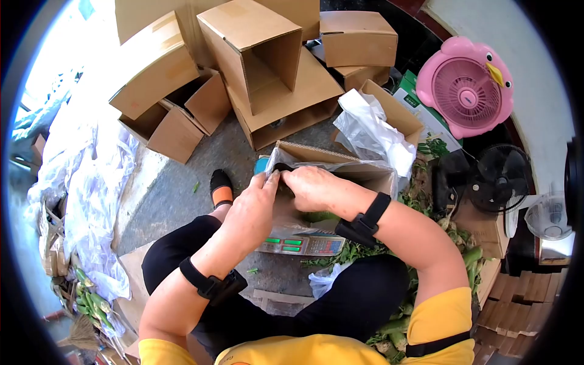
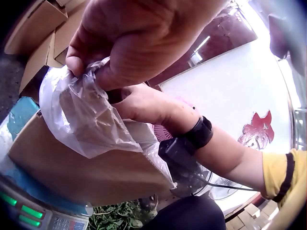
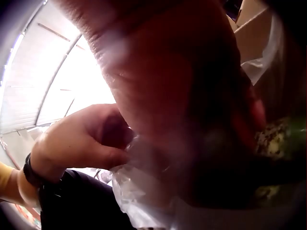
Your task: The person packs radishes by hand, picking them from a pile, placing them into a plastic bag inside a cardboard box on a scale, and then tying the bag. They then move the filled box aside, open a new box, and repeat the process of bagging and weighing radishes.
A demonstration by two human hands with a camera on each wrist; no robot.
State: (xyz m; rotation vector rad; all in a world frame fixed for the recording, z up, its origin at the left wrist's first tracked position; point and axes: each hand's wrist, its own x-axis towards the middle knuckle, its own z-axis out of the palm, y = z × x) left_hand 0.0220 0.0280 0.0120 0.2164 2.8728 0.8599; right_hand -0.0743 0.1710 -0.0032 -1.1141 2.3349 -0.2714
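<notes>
In the head view a cardboard box (image 1: 316, 152) stands on a digital scale (image 1: 316, 245) with green lit displays. A clear plastic bag (image 2: 91, 124) lines the box and folds over its rim. My left hand (image 1: 250, 210) pinches the bag's edge at the box's near left corner. Close beside it, my right hand (image 1: 312, 188) is curled over the opening, around a small dark object (image 1: 282, 166) whose kind I cannot tell. Something green (image 1: 319, 216) lies inside the box below my right wrist; most of the contents are hidden.
Open cardboard boxes (image 1: 255, 24) are stacked ahead. White plastic (image 1: 377, 134) hangs over another box at the right. A pink fan (image 1: 465, 91) and a black fan (image 1: 499, 176) stand further right. Leafy greens (image 1: 453, 237) lie beside my right leg, plastic sheeting (image 1: 97, 201) at the left.
</notes>
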